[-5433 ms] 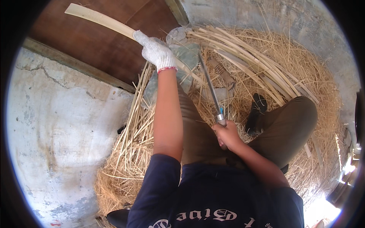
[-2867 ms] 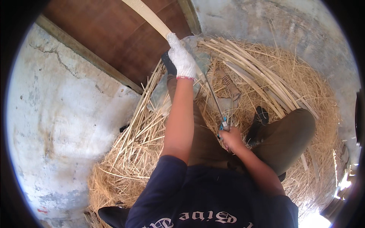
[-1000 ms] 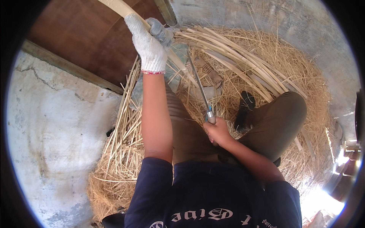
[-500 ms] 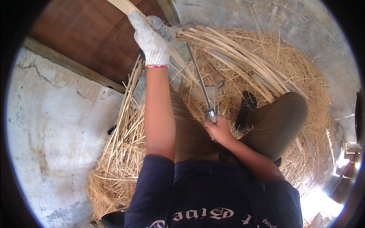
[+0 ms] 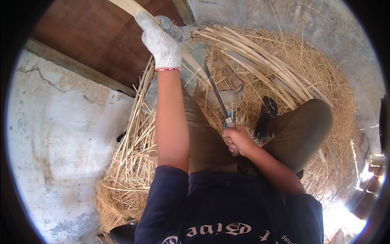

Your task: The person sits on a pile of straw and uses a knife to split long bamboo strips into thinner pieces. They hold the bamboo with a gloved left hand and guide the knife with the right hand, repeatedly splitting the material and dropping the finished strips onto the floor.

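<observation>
My left hand (image 5: pixel 160 44), in a white knit glove with a red-edged cuff, is closed around a pale bamboo strip (image 5: pixel 193 61). The strip runs from the top edge of the view down past the glove toward the blade. In my bare right hand (image 5: pixel 239 139), fingers wrapped round the handle, is a long narrow knife (image 5: pixel 216 92). Its blade points up and away, and the tip end lies beside the strip's lower end; whether they touch I cannot tell. A grey cloth-like lump (image 5: pixel 170 28) shows just behind the glove.
Several long split strips (image 5: pixel 264 65) lie over straw-like shavings (image 5: pixel 321 77) on the right. More thin strips (image 5: pixel 136 122) lean by the left wall (image 5: pixel 69 134). A brown panel (image 5: pixel 101 44) stands at the far left. My bent leg (image 5: pixel 302 134) is at right, near a dark shoe (image 5: pixel 266 116).
My right hand has drawn the knife slightly toward me and to the right, and the blade has turned. My left hand stays nearly in place, still gripping the bamboo strip.
</observation>
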Tool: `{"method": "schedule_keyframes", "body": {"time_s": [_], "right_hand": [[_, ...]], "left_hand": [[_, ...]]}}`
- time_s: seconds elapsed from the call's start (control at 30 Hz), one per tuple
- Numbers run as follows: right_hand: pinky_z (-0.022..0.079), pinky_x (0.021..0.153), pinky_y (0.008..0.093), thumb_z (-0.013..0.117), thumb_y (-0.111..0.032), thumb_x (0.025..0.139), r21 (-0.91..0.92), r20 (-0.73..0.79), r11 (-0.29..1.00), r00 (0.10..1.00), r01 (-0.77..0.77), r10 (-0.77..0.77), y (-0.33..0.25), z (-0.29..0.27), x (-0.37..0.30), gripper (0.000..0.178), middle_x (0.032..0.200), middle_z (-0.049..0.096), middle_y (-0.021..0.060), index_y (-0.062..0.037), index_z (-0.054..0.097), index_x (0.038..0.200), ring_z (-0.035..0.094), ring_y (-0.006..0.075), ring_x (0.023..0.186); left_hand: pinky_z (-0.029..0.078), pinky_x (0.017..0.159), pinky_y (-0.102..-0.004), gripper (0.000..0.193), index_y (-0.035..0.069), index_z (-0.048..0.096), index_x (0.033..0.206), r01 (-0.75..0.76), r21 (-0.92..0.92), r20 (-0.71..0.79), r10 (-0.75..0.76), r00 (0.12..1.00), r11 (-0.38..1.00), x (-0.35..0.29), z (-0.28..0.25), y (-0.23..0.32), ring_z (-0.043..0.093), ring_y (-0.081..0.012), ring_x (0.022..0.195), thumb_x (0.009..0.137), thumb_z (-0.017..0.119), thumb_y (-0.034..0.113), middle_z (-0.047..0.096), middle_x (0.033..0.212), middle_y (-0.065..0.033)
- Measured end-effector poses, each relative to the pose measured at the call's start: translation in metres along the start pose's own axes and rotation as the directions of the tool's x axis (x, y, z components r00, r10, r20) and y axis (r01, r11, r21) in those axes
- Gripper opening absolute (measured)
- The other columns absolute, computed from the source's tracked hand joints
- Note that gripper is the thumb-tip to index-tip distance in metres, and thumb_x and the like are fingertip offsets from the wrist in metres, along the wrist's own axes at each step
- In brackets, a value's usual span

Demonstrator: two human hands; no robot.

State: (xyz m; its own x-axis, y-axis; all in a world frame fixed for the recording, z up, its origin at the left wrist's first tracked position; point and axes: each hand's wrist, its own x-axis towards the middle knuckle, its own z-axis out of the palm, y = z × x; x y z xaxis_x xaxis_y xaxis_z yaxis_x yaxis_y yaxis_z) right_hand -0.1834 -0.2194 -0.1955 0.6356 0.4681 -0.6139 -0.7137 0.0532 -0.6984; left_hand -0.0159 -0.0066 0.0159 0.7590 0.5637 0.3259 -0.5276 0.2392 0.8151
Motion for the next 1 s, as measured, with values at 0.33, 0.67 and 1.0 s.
{"method": "schedule_keyframes", "body": {"time_s": [0.33, 0.67, 1.0], "right_hand": [[0.049, 0.062, 0.0436, 0.068, -0.019, 0.087, -0.596, -0.183, 0.746, 0.854, 0.297, -0.486, -0.001, 0.005, 0.008, 0.023, 0.065, 0.063, 0.0165, 0.0025, 0.063, 0.081, 0.064, 0.0295, 0.059], [0.045, 0.045, 0.0390, 0.066, -0.016, 0.090, -0.144, -0.124, 0.990, 0.992, 0.004, -0.022, 0.007, -0.011, 0.019, 0.022, 0.058, 0.059, 0.0103, 0.0025, 0.063, 0.080, 0.054, 0.0214, 0.042], [0.045, 0.043, 0.0397, 0.067, -0.019, 0.088, -0.486, -0.173, 0.775, 0.825, 0.404, -0.538, 0.010, -0.005, 0.021, 0.023, 0.056, 0.057, 0.0097, 0.0010, 0.064, 0.078, 0.053, 0.0230, 0.038]], "left_hand": [[0.030, 0.045, -0.0326, 0.072, 0.009, 0.048, 0.074, -0.016, 0.090, -0.189, 0.032, 0.981, 0.996, 0.008, 0.004, -0.003, 0.038, -0.0172, 0.047, 0.097, 0.046, 0.077, 0.041, 0.059, -0.0039], [0.034, 0.043, -0.0332, 0.073, 0.007, 0.050, 0.076, 0.000, 0.104, -0.179, 0.019, 0.984, 0.995, 0.012, 0.009, -0.006, 0.042, -0.0177, 0.046, 0.094, 0.051, 0.078, 0.045, 0.060, -0.0043], [0.036, 0.045, -0.0349, 0.073, 0.006, 0.052, 0.078, -0.034, 0.065, -0.192, 0.046, 0.980, 0.997, 0.017, -0.005, -0.035, 0.044, -0.0190, 0.047, 0.095, 0.050, 0.077, 0.046, 0.060, -0.0045]]}}
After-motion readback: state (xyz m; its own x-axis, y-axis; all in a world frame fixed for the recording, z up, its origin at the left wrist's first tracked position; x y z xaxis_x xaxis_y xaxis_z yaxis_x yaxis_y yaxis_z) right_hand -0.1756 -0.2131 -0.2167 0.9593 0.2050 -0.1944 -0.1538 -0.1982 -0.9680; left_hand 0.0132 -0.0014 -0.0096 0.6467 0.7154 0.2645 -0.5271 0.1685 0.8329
